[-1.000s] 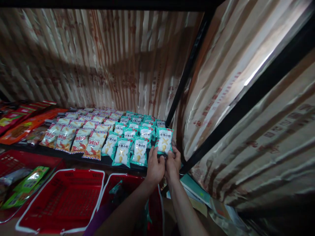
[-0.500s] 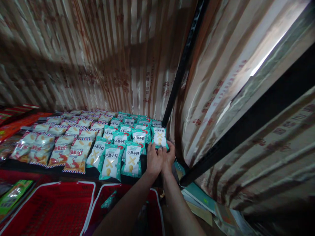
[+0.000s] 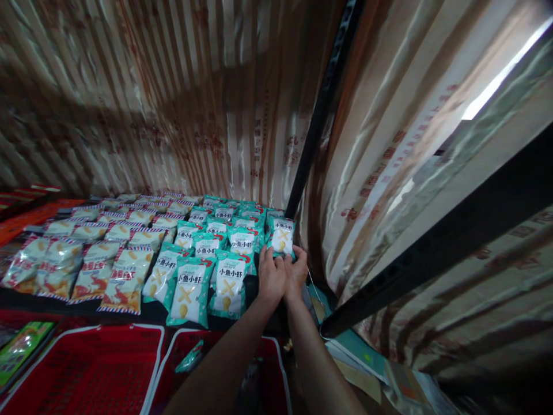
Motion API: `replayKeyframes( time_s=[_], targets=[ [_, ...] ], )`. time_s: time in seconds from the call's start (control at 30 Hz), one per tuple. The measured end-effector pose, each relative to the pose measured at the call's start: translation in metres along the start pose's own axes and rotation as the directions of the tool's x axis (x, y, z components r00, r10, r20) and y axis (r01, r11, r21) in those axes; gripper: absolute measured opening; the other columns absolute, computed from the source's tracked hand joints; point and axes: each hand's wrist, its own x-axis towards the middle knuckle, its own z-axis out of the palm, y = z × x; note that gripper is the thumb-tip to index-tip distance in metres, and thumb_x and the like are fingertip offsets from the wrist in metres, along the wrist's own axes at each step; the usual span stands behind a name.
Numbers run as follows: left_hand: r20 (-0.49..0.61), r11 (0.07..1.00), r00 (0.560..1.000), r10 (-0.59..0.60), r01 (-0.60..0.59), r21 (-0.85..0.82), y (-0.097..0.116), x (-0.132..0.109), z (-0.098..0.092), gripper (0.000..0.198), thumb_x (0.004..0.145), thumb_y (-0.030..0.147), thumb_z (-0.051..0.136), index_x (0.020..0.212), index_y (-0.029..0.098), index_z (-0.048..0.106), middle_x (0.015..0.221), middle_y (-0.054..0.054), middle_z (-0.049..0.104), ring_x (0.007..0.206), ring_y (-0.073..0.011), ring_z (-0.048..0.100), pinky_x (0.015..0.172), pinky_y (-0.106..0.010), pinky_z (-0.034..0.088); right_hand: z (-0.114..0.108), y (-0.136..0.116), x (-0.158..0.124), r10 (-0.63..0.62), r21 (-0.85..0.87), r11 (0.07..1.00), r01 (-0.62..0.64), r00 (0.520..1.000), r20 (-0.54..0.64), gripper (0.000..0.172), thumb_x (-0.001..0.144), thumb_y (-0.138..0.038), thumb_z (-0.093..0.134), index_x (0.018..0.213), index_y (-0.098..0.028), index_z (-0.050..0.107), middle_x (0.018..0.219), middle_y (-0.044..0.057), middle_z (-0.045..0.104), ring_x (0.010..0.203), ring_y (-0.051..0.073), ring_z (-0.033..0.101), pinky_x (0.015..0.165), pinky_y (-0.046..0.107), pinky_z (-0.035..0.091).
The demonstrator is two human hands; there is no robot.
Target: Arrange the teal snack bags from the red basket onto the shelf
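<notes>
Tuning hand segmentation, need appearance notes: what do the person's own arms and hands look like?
Left hand and right hand: bare, no gloves. Left forearm and right forearm: uncovered where they show, no watch or bracelet visible. Too dim to rule out small rings.

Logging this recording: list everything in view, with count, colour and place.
Handled bag: one, teal-white, at both hands
Other teal bags: over ten, teal-white, mid-shelf
Striped-edge bags: over ten, cream-red, shelf left
Orange packet: count unclear, orange, far left
Shelf: one, black, under bags
Baskets: at least two, red, white-rimmed, below shelf
Green packet: one, green, lower left
Posts: two, black, upper centre and right
Sheeting: count unclear, beige-brown, behind and right
Papers: several, green and pale, lower right
Left hand: one, bare, bag's lower left
Right hand: one, bare, bag's lower right
</notes>
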Motion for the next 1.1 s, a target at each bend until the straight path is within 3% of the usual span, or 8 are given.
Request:
replayKeyframes(
  time_s=[0.27,0.5,0.7,0.8,1.1],
  targets=[
    [-0.031,0.998,0.999,0.007,-0.005,0.061,-0.015,-0.001,0.007,0.044,0.088,0.023,0.033,0.123,0.009,0.056,0.139,-0.016,0.047,0.131,-0.0214,0.041,0.112,-0.036,0.028,0.000,0.011,-0.001,-0.130,-0.080,0.988,0.134,0.990,0.051,0.051,0.071,-0.026,0.042,0.119,-0.013,0.052,0.118,0.015,0.060,0.110,0.028,0.054,0.098,0.044,0.037],
    [-0.072,0.993,0.997,0.041,-0.033,0.109,-0.018,-0.003,0.007,0.045,0.089,0.023,0.032,0.123,0.007,0.057,0.135,-0.018,0.051,0.128,-0.0241,0.045,0.111,-0.037,0.031,0.005,0.022,0.006,-0.346,-0.094,0.930,0.356,0.933,0.101,0.056,0.071,-0.022,0.036,0.124,-0.012,0.052,0.126,0.014,0.057,0.119,0.025,0.049,0.104,0.044,0.035],
    [-0.051,0.993,0.997,0.052,-0.046,0.108,-0.017,-0.005,0.009,0.047,0.089,0.023,0.030,0.122,0.002,0.056,0.133,-0.021,0.051,0.126,-0.0251,0.046,0.110,-0.037,0.031,0.004,0.023,0.006,-0.306,-0.098,0.944,0.315,0.947,0.091,0.055,0.070,-0.021,0.037,0.121,-0.013,0.056,0.118,0.013,0.061,0.109,0.025,0.055,0.100,0.043,0.040],
    [-0.072,0.994,0.996,0.045,-0.038,0.102,-0.019,-0.004,0.010,0.045,0.089,0.023,0.031,0.122,0.007,0.057,0.135,-0.018,0.051,0.127,-0.0235,0.046,0.110,-0.037,0.031,0.004,0.021,0.005,-0.274,-0.120,0.951,0.285,0.957,0.101,0.053,0.071,-0.021,0.038,0.120,-0.015,0.057,0.113,0.012,0.064,0.104,0.024,0.057,0.097,0.042,0.042],
    [-0.063,0.996,0.997,0.033,-0.028,0.081,-0.021,-0.004,0.010,0.044,0.089,0.025,0.032,0.123,0.010,0.057,0.138,-0.015,0.048,0.130,-0.0225,0.043,0.112,-0.037,0.029,0.004,0.023,0.005,-0.311,-0.129,0.939,0.319,0.947,0.085,0.055,0.070,-0.020,0.037,0.122,-0.014,0.055,0.119,0.013,0.062,0.110,0.026,0.056,0.100,0.044,0.040]
  ],
)
